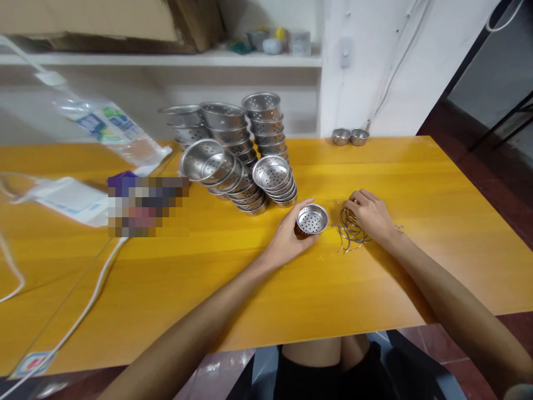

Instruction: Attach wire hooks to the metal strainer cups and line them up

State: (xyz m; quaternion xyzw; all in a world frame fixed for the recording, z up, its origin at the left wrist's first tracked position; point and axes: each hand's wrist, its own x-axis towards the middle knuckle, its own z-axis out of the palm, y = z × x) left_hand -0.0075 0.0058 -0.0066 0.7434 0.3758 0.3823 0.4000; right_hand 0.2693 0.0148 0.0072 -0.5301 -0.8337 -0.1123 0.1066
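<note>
My left hand (290, 238) is wrapped round a small perforated metal cup (312, 220), which is upright with its mouth facing up. To its right lies a tangled pile of curved metal wires (348, 232) on the table. My right hand (370, 214) reaches over that pile with fingers bent together at its upper edge; whatever the fingertips pinch is hidden. Just beyond my left hand, a leaning stack of perforated cups (272, 173) stands beside another tilted stack of larger ones (225, 172).
Taller cup stacks (266, 119) rise behind. Two small cups (350, 137) sit at the yellow table's (437, 222) back edge. On the left are a plastic bottle (112, 125), a white box-shaped thing (69, 200), white cables (100, 278) and a blurred-out patch.
</note>
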